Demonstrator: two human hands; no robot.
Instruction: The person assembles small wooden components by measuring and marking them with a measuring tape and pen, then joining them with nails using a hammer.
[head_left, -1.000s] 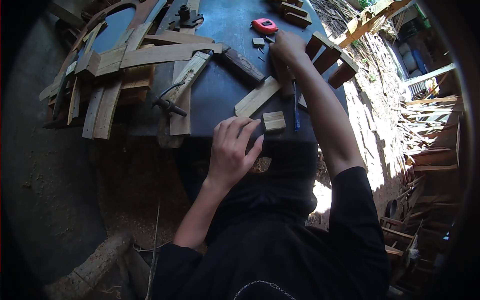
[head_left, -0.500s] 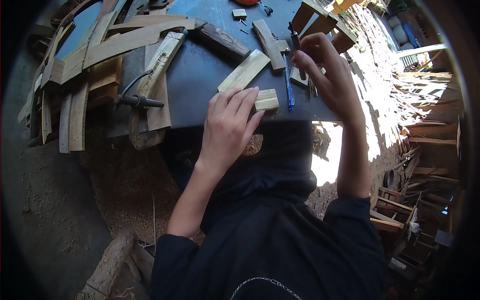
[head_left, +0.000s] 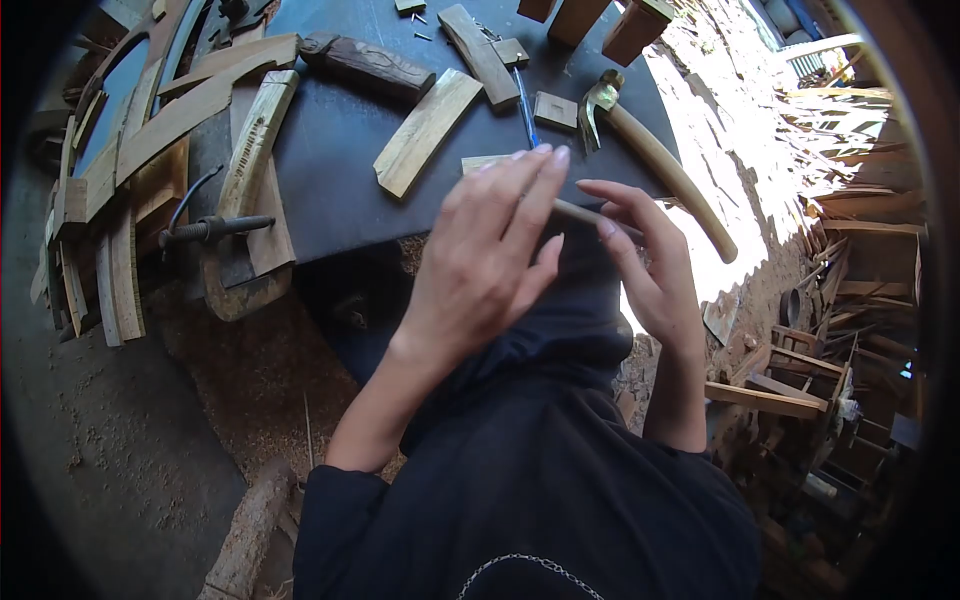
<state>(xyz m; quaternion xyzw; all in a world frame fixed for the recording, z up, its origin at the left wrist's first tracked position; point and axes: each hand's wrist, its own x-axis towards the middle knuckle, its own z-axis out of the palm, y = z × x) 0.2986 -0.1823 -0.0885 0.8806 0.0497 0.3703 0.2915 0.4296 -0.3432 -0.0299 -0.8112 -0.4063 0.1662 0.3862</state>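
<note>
My left hand is raised near the table edge, fingers stretched out and thumb apart. Just beyond its fingertips, a small wood piece shows partly, the rest covered. My right hand has thumb and fingers closed around a thin rod-like tool, whose far end points at my left hand. Beyond the hands, a blue pen lies beside a small square block. To the right rests a claw hammer, its handle reaching past the edge. A pale board lies on the left.
On the dark table are a dark carved wood piece, another board and some nails. A clamp grips the left edge beside curved wood strips. Wooden frames stand at right.
My right hand has come down and inward with the tool, uncovering the hammer. My left hand has lifted off the small wood piece, its fingers now extended. The view has shifted.
</note>
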